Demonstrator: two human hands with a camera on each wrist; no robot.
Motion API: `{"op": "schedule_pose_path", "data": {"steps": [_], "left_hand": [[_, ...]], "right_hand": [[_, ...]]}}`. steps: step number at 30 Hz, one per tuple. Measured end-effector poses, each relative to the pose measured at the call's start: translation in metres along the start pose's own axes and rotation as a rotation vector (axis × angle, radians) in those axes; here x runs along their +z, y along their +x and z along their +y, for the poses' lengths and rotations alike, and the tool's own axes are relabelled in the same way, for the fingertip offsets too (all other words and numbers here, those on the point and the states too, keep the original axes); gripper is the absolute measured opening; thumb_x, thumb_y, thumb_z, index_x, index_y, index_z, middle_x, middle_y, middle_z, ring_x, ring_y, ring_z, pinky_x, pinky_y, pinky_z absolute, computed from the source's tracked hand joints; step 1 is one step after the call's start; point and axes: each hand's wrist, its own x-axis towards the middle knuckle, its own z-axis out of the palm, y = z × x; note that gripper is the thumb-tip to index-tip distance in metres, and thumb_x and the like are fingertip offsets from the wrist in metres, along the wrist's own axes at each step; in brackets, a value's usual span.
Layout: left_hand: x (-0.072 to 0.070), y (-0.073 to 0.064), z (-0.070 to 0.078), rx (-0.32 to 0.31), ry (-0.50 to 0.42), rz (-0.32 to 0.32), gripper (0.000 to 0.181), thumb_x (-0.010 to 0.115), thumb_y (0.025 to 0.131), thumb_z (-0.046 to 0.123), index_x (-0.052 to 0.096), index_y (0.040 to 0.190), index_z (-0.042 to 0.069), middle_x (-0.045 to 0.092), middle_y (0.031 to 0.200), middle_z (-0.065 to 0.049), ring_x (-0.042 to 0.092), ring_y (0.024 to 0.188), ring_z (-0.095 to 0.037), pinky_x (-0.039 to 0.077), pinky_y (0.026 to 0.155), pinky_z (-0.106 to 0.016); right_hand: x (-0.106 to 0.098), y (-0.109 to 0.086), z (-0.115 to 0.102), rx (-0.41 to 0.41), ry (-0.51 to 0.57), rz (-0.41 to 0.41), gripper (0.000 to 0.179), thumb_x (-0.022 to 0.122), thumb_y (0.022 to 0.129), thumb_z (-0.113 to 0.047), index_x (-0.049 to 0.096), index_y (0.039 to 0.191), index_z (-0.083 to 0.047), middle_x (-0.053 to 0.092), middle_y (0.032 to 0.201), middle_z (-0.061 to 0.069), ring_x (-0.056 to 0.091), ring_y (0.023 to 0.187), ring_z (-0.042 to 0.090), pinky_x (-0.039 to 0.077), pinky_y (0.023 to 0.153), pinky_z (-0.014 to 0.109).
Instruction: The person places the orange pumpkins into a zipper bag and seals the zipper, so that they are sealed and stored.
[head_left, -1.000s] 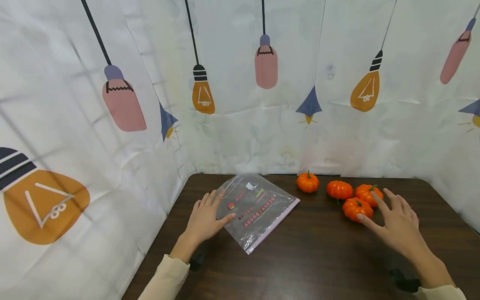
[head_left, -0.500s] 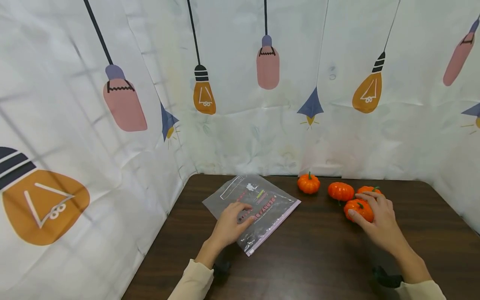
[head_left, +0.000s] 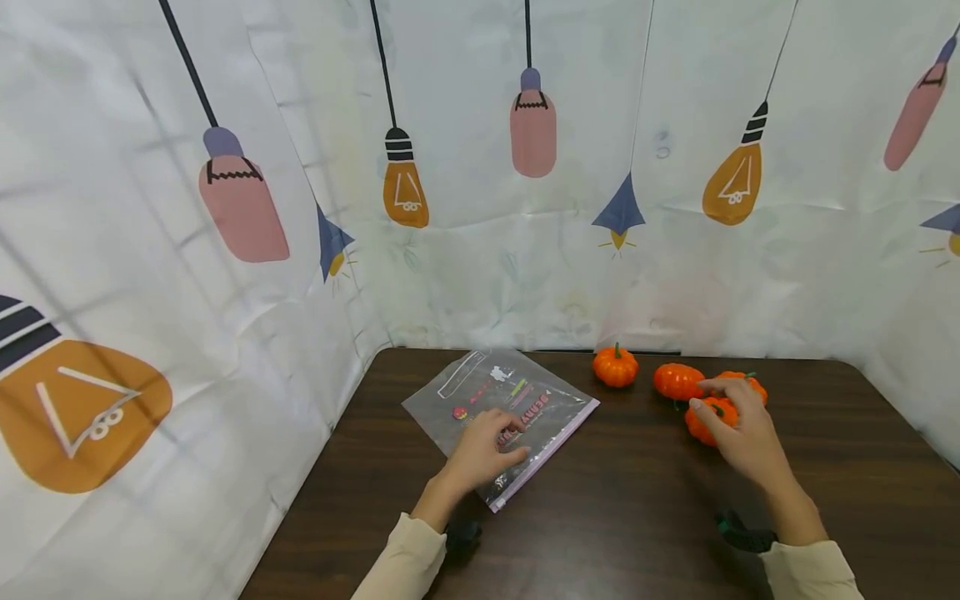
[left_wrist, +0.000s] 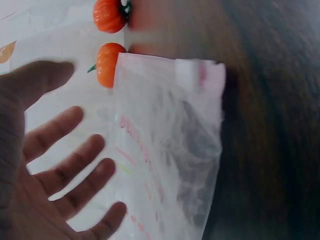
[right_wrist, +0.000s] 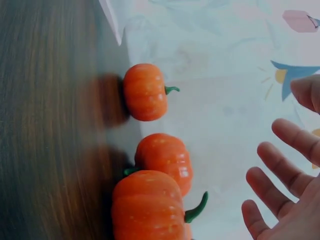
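On the left, the left hand (head_left: 487, 450) has its fingers apart and loosely bent, with nothing pinched between them. If it comes down on the clear bag (head_left: 501, 386) off-centre, the thin plastic could well slide or wrinkle, since it lies flat and slack on the table (head_left: 592, 508). The zip strip (head_left: 551, 454) along its near right edge could be awkward to part; whether it is sealed cannot be made out. On the right, the pumpkins look smooth and rounded, so a push meant for one might roll its close neighbours, and a lopsided grasp might let one slip.

As for where things lie, the bag is under and beyond the left hand, whose fingertips hang over its printed side; whether any touches it is unclear. Next comes a lone pumpkin (head_left: 616, 367) at the back, between the hands and well apart from both. Then another pumpkin (head_left: 675, 381) sits just beyond the right thumb. The front pumpkin (head_left: 697, 429) and the rear pumpkin (head_left: 759, 389) are partly behind the right hand (head_left: 742, 433), whose fingers are spread and hold nothing; the right wrist view shows a gap before the nearest fruit.
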Motion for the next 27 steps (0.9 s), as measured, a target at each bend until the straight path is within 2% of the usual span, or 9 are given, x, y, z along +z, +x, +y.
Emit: {"op": "schedule_pose_path", "data": {"steps": [4,6,10,20,27], "left_hand": [[0.005,-0.002,0.005,-0.038,0.121,-0.133,0.046,0.084,0.079,0.046,0.069,0.114,0.021,0.063,0.115,-0.001,0.054,0.108,-0.023,0.043,0.088,-0.043],[0.007,-0.003,0.007,-0.05,0.155,-0.173,0.053,0.085,0.076,0.05,0.067,0.116,0.023,0.06,0.117,0.0,0.051,0.113,-0.024,0.041,0.09,-0.046],[0.01,-0.004,0.009,-0.064,0.197,-0.212,0.06,0.088,0.072,0.053,0.064,0.119,0.024,0.055,0.119,0.0,0.048,0.115,-0.025,0.039,0.09,-0.048],[0.02,-0.004,0.008,-0.075,0.243,-0.17,0.049,0.088,0.074,0.045,0.063,0.109,0.021,0.057,0.11,-0.002,0.054,0.108,-0.026,0.039,0.077,-0.042],[0.019,-0.001,0.002,-0.063,0.254,-0.14,0.033,0.085,0.076,0.041,0.064,0.091,0.02,0.062,0.094,0.005,0.056,0.093,-0.017,0.041,0.074,-0.038]], "right_hand": [[0.0,-0.002,0.004,0.042,-0.012,-0.011,0.042,0.056,0.104,-0.031,0.059,0.128,0.003,0.051,0.135,0.024,0.045,0.118,0.033,0.036,0.093,0.067],[0.0,-0.002,0.007,0.058,-0.011,-0.018,0.043,0.056,0.105,-0.031,0.058,0.13,0.003,0.05,0.136,0.025,0.045,0.12,0.039,0.036,0.093,0.067],[0.0,-0.002,0.011,0.078,-0.012,-0.032,0.044,0.055,0.105,-0.033,0.057,0.132,0.002,0.05,0.137,0.026,0.046,0.12,0.041,0.037,0.092,0.066],[0.003,-0.005,0.028,0.086,-0.04,-0.041,0.042,0.057,0.104,-0.03,0.059,0.129,0.003,0.051,0.135,0.03,0.045,0.119,0.047,0.036,0.091,0.065],[0.003,-0.003,0.035,0.106,-0.052,-0.039,0.043,0.057,0.104,-0.031,0.059,0.13,0.004,0.05,0.138,0.032,0.041,0.12,0.05,0.035,0.09,0.065]]}}
